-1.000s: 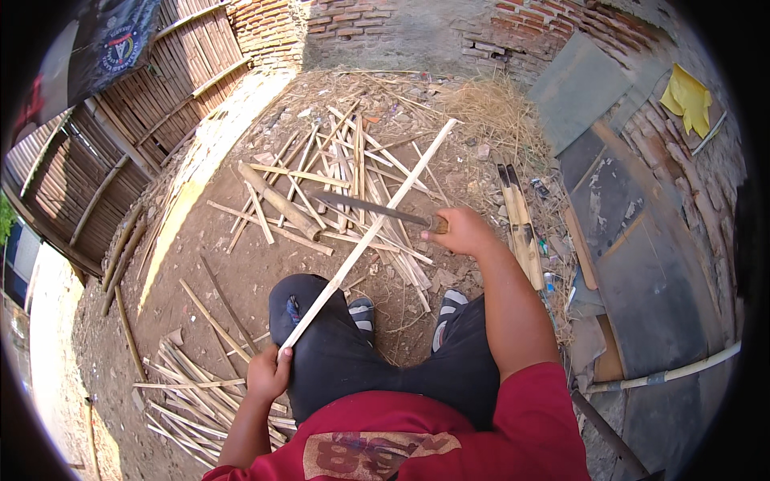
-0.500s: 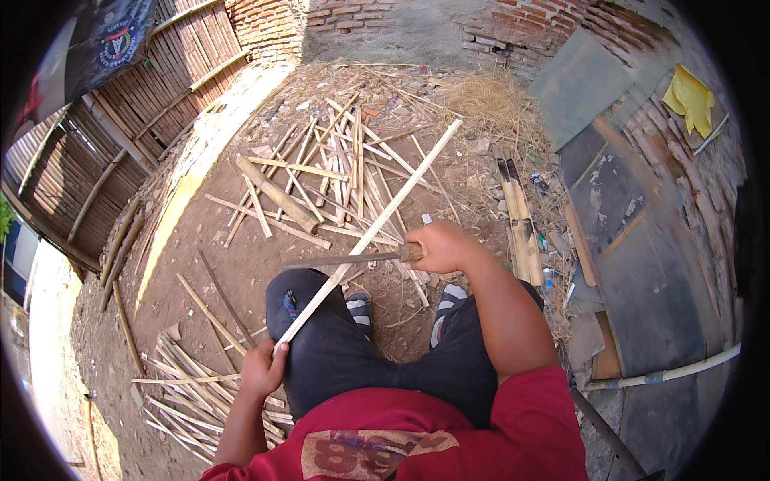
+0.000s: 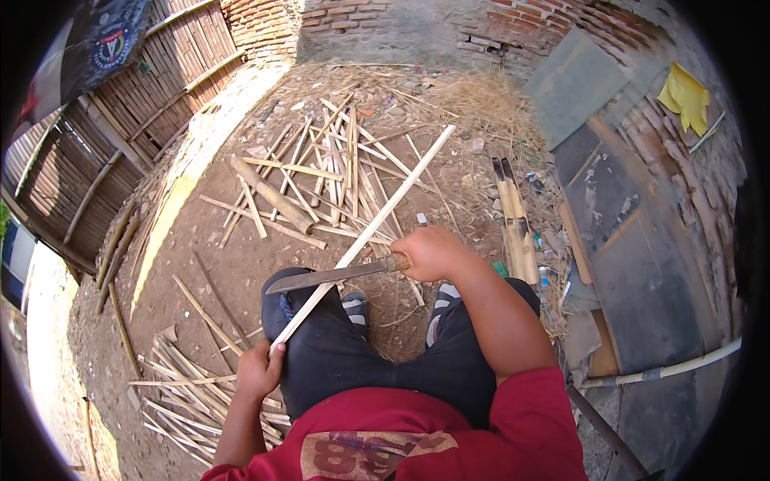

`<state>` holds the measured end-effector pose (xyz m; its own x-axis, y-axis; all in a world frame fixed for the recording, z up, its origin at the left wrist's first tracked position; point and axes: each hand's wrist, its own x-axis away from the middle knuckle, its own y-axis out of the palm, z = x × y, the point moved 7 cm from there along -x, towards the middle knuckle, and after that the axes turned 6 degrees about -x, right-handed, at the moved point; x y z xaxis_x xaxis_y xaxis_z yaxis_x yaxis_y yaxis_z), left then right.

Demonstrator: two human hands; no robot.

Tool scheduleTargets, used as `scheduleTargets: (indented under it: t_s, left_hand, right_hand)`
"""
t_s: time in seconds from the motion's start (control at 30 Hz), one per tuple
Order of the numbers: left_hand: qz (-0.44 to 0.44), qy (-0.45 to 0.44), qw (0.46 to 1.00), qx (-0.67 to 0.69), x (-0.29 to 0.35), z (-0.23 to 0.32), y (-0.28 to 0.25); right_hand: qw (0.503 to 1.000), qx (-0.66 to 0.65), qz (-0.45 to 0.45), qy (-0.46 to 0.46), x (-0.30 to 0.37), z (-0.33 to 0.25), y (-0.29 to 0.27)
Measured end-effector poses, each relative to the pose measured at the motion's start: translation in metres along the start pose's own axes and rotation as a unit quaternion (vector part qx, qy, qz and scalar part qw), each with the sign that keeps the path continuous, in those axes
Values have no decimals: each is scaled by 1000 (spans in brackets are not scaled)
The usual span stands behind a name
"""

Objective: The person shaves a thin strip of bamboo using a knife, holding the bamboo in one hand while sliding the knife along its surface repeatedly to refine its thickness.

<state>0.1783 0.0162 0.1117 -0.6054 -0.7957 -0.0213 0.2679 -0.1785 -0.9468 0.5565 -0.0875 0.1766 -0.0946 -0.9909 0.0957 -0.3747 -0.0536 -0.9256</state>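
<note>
Left hand (image 3: 257, 370) is gripping beside the left thigh (image 3: 321, 369), thumb (image 3: 277, 357) lying uppermost; left forearm (image 3: 242, 425) is pointing forward. Right hand (image 3: 431, 253) is sitting farther ahead, curling in a fist, back facing up; right forearm (image 3: 501, 321) is angling forward and inward.

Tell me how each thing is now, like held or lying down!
Left hand, closed on the stick.
Right hand, closed on the knife.
Stick, held slanting.
Knife, held, blade crossing stick.
Thick bamboo, lying down.
Far sticks, scattered crisscross.
Yellow sheet, creased.
</note>
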Motion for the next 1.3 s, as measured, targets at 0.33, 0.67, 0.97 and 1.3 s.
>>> scheduleTargets:
  t_s: [0.33,0.67,0.97,1.3]
  left_hand:
    - [11,-8,1000,22,-1,1,2]
    - [-14,-20,999,32,0,5,-5]
    - [-10,-12,999,38,-3,0,-1]
    - [-35,1,996,76,-5,-9,5]
  right_hand:
    - [918,-241,238,206,9,118,-25]
    - [997,-67,12,40,0,15,-4]
    - [914,-241,229,232,11,123,-28]
    - [992,-108,9,66,-5,37,-8]
